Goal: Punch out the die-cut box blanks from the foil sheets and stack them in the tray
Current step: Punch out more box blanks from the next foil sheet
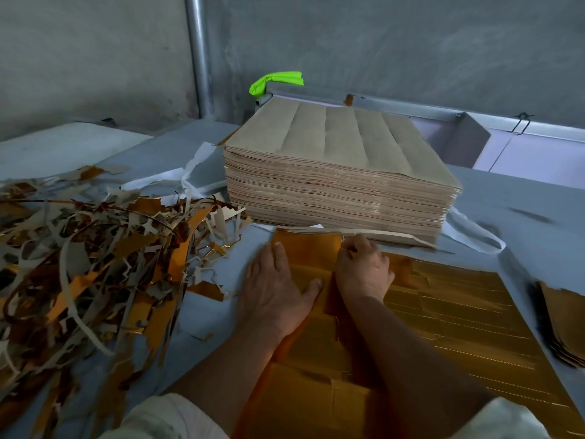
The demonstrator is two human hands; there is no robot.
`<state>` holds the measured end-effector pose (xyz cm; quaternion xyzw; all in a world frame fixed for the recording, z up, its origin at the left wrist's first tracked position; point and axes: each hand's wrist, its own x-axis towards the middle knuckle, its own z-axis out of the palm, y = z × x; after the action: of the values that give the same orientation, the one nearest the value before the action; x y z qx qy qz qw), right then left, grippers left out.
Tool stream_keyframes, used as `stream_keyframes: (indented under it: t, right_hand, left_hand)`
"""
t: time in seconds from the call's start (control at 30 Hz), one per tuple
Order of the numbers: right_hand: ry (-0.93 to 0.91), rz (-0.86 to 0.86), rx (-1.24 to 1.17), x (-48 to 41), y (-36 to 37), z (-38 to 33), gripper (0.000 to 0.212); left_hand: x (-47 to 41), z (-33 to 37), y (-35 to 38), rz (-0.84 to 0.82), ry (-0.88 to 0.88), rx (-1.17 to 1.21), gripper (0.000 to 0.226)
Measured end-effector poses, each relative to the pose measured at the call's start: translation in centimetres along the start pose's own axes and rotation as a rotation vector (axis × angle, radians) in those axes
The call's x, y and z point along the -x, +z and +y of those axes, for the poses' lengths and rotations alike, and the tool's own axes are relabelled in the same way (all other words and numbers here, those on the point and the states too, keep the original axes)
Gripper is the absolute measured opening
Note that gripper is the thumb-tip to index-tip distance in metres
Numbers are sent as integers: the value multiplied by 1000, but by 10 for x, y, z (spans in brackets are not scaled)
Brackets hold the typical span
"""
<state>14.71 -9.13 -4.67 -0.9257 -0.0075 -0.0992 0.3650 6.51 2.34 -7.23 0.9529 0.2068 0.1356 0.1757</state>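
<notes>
A gold foil sheet (452, 315) with die-cut lines lies flat on the grey table in front of me. My left hand (278, 286) presses flat on its left part, fingers straight, thumb out to the right. My right hand (364, 264) has curled fingers that pinch the sheet's far edge strip (389, 234) close to the stack. A thick stack of brown blanks (342, 172), plain side up, stands just beyond both hands.
A big heap of gold and grey waste strips (85, 258) covers the table's left side. Another small pile of brown pieces (563, 327) lies at the right edge. Behind the stack run a metal frame with green tape (275, 81) and a wall pipe (199, 55).
</notes>
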Motion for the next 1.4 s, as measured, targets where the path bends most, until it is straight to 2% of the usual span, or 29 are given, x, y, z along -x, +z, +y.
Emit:
stream_keyframes:
  t: [0.13,0.33,0.77,0.9,1.03,1.23,1.4]
  right_hand:
    - [-12,44,-32,2,2,0,17]
    - [-77,70,-162,5,0,-3,11]
    - [-213,108,-136,7,2,1,11]
    - [-120,30,-188,6,-1,1,6]
    - [5,-84,-136,3,0,1,17]
    - [65,-114,-112,-2,3,1,24]
    - [36,-114,-96,-1,1,1,22]
  left_hand:
    - [0,0,-1,-11,0,-9,103]
    - [-2,2,-2,-15,-7,-103,106]
    - [-2,4,-5,-144,-116,-193,115]
    - [-2,5,-7,-154,-123,-199,115]
    - [-1,5,-8,-169,-122,-201,115]
    - [-2,5,-8,-187,-119,-211,114]
    - [-2,5,-8,-199,-120,-209,114]
